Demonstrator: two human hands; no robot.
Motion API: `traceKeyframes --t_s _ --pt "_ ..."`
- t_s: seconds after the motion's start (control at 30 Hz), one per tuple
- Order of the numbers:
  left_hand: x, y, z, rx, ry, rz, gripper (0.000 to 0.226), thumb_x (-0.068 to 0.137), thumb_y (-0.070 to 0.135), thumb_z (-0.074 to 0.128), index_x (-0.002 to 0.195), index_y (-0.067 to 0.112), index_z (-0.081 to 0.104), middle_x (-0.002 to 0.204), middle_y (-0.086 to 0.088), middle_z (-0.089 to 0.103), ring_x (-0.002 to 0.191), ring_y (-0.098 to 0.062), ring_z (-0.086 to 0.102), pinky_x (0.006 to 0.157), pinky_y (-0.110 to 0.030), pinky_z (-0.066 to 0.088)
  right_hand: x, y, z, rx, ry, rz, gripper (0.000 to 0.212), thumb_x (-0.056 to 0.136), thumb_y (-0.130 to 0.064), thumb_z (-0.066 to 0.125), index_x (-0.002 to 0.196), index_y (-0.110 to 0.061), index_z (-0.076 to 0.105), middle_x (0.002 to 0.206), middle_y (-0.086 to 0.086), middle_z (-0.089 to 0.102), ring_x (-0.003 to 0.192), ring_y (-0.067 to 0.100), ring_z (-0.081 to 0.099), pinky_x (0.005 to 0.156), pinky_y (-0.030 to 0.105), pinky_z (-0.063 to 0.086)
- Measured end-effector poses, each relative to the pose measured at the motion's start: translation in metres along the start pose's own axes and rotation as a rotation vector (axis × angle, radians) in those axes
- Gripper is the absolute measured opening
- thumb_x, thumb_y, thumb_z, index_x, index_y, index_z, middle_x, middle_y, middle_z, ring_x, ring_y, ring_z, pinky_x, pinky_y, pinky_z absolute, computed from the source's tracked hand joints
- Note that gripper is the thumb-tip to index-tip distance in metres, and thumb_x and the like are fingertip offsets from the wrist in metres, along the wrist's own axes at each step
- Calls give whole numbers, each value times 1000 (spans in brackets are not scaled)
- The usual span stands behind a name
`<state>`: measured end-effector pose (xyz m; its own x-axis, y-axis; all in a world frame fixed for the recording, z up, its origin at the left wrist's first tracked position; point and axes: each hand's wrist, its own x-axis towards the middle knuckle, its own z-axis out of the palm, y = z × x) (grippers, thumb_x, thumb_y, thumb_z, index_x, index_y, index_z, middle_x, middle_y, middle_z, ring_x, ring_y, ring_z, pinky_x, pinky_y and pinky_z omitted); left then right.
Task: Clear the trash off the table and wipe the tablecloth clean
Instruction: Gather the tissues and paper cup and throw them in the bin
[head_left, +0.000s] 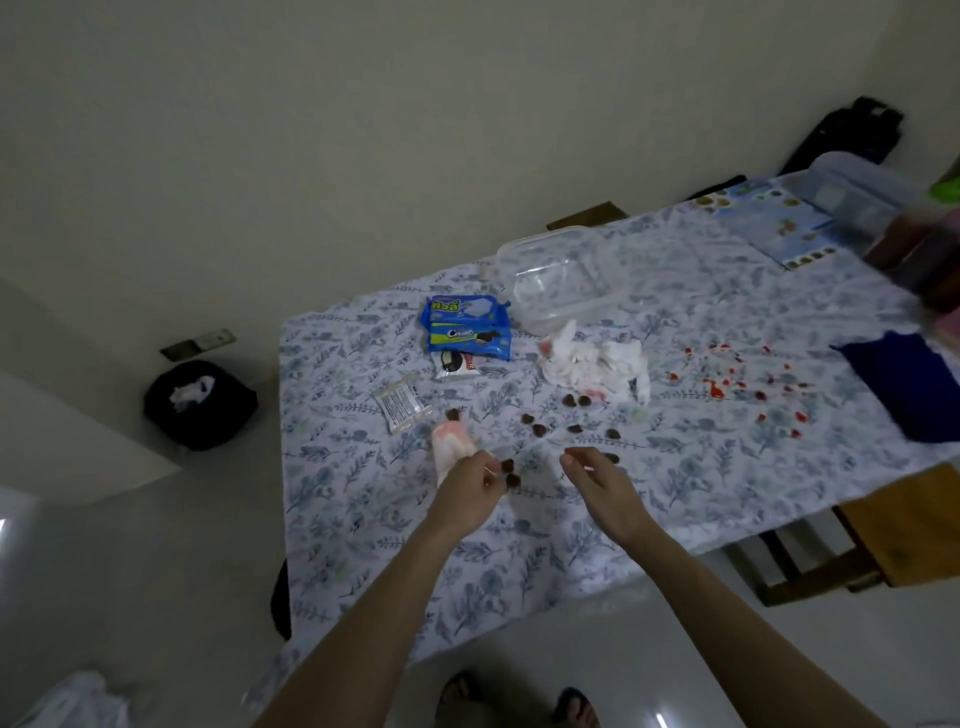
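Your left hand is clamped on a pink-stained tissue over the near part of the floral tablecloth, with dark crumbs just beside its fingertips. Your right hand hovers nearby, fingers loosely curled and holding nothing. Farther back lie a blue cookie wrapper, a clear wrapper, a crumpled tissue pile and red spots — all on the tabletop. A black bin stands on the floor, left.
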<state>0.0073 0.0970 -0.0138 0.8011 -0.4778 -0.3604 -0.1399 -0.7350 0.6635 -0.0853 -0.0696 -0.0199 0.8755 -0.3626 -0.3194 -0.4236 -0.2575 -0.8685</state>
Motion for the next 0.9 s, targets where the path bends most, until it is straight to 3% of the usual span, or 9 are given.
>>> traceKeyframes --t_s 0.17,0.27,0.37,0.5,0.6,0.73,0.9 --pt "20 1 -4 -17 50 -9 26 95 15 50 117 3 58 119 -12 63 104 -25 61 88 -35 48 21 3 -3 -27 -9 -25 45 97 -39 44 132 -11 50 133 7 54 109 12 50 83 20 38" --pt "37 -7 -13 -3 61 1 24 94 16 52 115 6 59 117 -11 62 106 -24 60 88 -31 47 36 3 -3 -22 -26 -16 45 96 -40 45 131 -13 50 133 7 55 112 16 53 86 27 43" --pt "57 -17 -26 146 18 75 24 93 16 52 113 6 60 115 -10 63 105 -25 58 87 -32 46 54 0 -4 -52 -43 -15 45 96 -41 45 131 -13 50 133 6 55 113 18 54 84 32 47" --pt "82 -29 -44 262 118 68 24 91 21 53 110 10 62 114 -9 61 109 -28 55 91 -38 46 80 -8 0 -124 -53 -12 45 96 -39 46 132 -12 50 133 7 54 117 18 52 88 26 40" --pt "92 -43 -48 377 200 -45 33 89 30 54 117 12 56 122 -11 49 118 -29 46 97 -39 41 98 -11 3 -179 -47 -6 44 95 -40 47 131 -13 51 133 8 54 119 20 52 94 32 43" --pt "90 -60 -41 263 213 -274 65 79 39 65 132 13 38 140 -14 30 129 -36 32 98 -48 42 116 -10 0 -379 -35 -86 40 96 -37 48 128 -14 53 130 8 56 118 23 53 95 34 44" --pt "91 -70 -29 175 214 -261 76 77 33 70 138 13 28 142 -14 32 129 -35 35 94 -45 46 144 -5 -12 -546 -13 -163 35 93 -30 54 123 -10 56 121 12 60 105 25 59 84 28 42"
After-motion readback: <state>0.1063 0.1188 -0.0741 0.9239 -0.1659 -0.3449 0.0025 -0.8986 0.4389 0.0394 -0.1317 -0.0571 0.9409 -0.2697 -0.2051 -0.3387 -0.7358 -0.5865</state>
